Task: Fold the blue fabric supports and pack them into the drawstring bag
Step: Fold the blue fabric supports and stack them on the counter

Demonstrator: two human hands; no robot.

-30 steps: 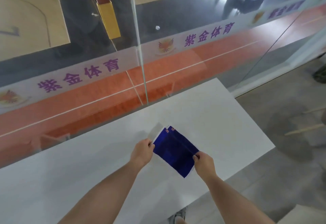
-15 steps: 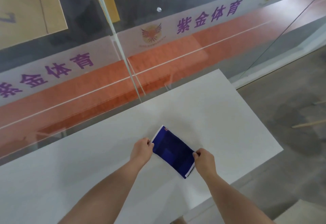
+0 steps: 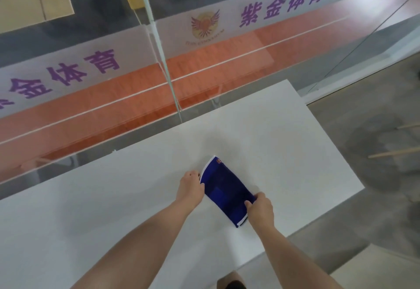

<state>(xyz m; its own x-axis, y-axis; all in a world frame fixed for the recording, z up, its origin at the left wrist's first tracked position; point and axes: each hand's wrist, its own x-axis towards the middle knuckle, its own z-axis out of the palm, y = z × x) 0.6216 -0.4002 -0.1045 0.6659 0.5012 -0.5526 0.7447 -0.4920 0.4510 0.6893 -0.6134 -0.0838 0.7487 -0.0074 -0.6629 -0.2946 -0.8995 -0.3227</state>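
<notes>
A dark blue fabric support (image 3: 225, 189) with white edging and a small red label lies flat and folded on the white table (image 3: 113, 197). It is stacked so that only one blue shape shows. My left hand (image 3: 190, 185) pinches its left edge. My right hand (image 3: 259, 207) grips its near right corner. No drawstring bag is in view.
A glass wall (image 3: 159, 50) with purple lettering stands right behind the table's far edge. The table's right edge (image 3: 327, 147) drops to a grey floor, where wooden sticks (image 3: 393, 152) lie. A white surface (image 3: 375, 266) sits at the lower right.
The two offset blue layers have been brought together into one aligned stack, lying flat. Both hands stay on its edges. The view has tilted and shifted.
</notes>
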